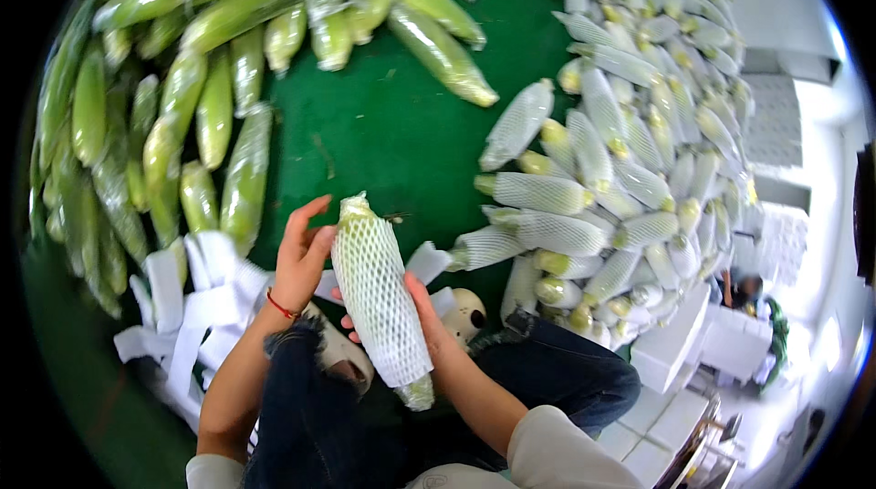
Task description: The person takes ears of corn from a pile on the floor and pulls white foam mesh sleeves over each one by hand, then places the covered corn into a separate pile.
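In front of my lap is an ear of corn (379, 288) in clear film, tilted, with a white foam net sleeve around most of it. Both its ends stick out of the net. My right hand (429, 314) holds it from the right and below, fingertips showing at its left side. My left hand (303, 256), with a red cord on the wrist, is beside the corn's upper end, fingers apart and gripping nothing. Whether its thumb touches the corn I cannot tell. Left of my legs lie loose white foam net sleeves (214, 306).
Film-wrapped green corn ears (214, 110) are heaped at the left and far side of the green surface (365, 138). A large pile of net-sleeved corn (602, 161) fills the right. White boxes (671, 338) stand beyond it, and a person (748, 293) is farther off.
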